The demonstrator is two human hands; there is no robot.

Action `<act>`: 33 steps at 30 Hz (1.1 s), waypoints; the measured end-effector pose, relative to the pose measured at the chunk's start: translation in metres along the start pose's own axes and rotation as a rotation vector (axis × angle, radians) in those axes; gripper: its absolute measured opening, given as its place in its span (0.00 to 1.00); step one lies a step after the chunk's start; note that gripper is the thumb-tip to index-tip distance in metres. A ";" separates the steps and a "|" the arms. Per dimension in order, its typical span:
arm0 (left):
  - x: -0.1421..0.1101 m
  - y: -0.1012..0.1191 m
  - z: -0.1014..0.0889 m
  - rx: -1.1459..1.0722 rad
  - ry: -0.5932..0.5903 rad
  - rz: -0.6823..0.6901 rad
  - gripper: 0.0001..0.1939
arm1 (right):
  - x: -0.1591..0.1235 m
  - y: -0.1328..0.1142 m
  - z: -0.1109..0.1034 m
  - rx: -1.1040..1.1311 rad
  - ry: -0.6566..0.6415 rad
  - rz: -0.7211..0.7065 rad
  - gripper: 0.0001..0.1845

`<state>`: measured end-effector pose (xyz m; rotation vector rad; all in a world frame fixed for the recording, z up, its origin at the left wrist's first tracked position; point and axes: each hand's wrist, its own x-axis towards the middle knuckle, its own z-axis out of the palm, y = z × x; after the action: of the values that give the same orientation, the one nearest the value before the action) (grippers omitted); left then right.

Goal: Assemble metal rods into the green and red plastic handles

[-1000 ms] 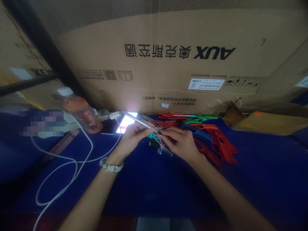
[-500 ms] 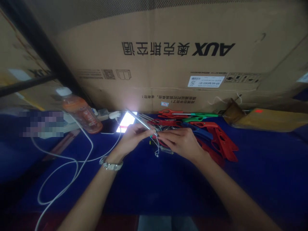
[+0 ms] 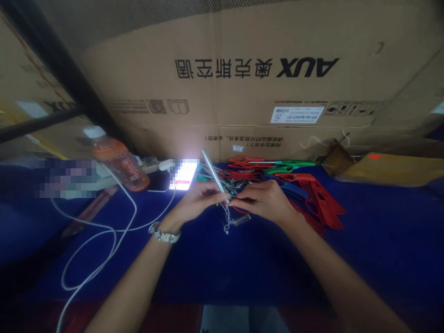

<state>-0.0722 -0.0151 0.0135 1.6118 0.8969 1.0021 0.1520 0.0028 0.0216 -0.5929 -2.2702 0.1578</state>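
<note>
My left hand (image 3: 199, 200) pinches a thin silver metal tube (image 3: 212, 170) near its lower end, thumb on top. The tube points up and away, leaning to the left. Thin white wires (image 3: 227, 218) dangle below its lower end, tipped with a small white piece. My right hand (image 3: 268, 200) is closed, its fingertips pressed together at the tube's lower end; whatever they grip is too small to make out. A small clear-handled tool (image 3: 242, 220) lies just under the right fingers. Behind both hands is a pile of small metal and wire parts (image 3: 239, 184), partly hidden.
Red gun-shaped plastic shells (image 3: 324, 206), a green one (image 3: 294, 163) and a blue one (image 3: 293, 189) lie right of the pile. On the left are a lit phone (image 3: 183, 175), a drink bottle (image 3: 120, 162) and a looping white cable (image 3: 113, 245). A large carton (image 3: 222, 101) stands behind.
The metal tube has swung more upright, its far end moving right and up. Its lower end and the dangling wires have dropped slightly. Both hands keep close together.
</note>
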 end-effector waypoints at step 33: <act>0.008 0.002 0.037 -0.358 0.508 -0.073 0.12 | 0.003 -0.003 0.006 0.044 -0.032 0.440 0.04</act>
<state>-0.0354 -0.0216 0.0107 1.0313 1.0291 1.4612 0.1443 0.0019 0.0203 -1.0667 -2.1291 0.4330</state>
